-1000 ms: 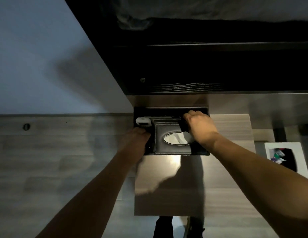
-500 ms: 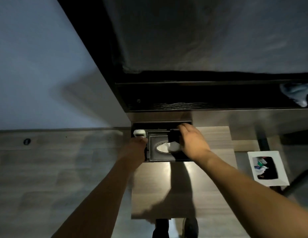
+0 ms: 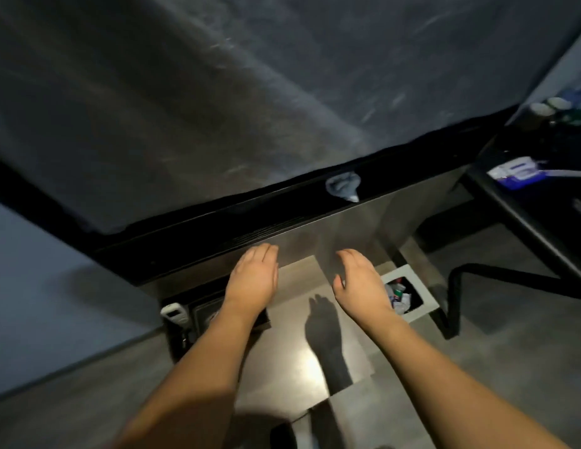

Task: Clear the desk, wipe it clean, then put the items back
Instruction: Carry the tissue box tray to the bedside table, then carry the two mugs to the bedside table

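Over one desk [image 3: 282, 367], two empty hands, left [image 3: 253, 280], right [image 3: 360, 283], fingers spread, one cloth [image 3: 342, 187] beyond

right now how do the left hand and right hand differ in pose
The left hand is turned palm down, its fingers together; the right hand is tilted on edge, its thumb spread. The left hand's wrist overlaps the black tray beside the white remote; the right hand sits in front of the waste bin. Both are open and hold nothing.
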The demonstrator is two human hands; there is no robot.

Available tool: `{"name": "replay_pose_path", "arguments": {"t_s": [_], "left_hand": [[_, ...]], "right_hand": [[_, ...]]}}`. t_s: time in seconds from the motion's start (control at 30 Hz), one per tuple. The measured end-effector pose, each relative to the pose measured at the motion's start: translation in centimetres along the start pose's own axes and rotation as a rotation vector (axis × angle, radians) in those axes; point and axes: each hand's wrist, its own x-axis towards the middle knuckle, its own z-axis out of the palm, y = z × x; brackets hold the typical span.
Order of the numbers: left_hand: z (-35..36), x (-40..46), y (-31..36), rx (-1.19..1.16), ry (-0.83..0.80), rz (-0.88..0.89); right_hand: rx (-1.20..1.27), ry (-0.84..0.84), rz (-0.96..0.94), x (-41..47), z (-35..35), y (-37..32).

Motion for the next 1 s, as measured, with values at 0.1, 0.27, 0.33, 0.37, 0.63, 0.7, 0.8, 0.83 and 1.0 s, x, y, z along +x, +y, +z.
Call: {"name": "replay_pose_path", "arguments": {"t_s": [0.1,0.27,0.33,0.37,0.63,0.7,0.8,0.83,1.0], "left_hand": [[-0.1,2.2,7.4,0.006,0.022,0.111],[0.8,5.0,22.3,-0.02,0.027,0.32],[1.5,6.1,28.6,-0.032,0.035,0.4],[1.6,6.5,31.0,-0.037,0.043,0.427],[5.2,7.6,56.7,-0.136,-0.015,0.826],[6.1,7.7,62.1,-0.159,-0.038,0.913],[8.1,8.1,68.8,-0.194,-0.068,1.018],[9.1,8.5,70.8,-0.196,-0.078,1.046],[14.1,13.1,80.1,-0.221,-0.096,1.13]], "right_hand": [[0.019,0.074,0.073,-2.6,-4.3,5.5],[0.052,0.228,0.216,-8.5,-12.0,16.5],[0.063,0.306,0.275,-11.1,-14.9,20.9],[0.068,0.335,0.296,-12.1,-15.9,22.6],[0.118,0.589,0.704,-24.6,-24.4,39.5],[0.114,0.617,0.784,-26.8,-25.5,42.8],[0.129,0.637,0.872,-28.7,-27.2,47.3],[0.13,0.644,0.895,-28.9,-27.8,48.8],[0.093,0.692,0.978,-27.4,-31.6,57.3]]}}
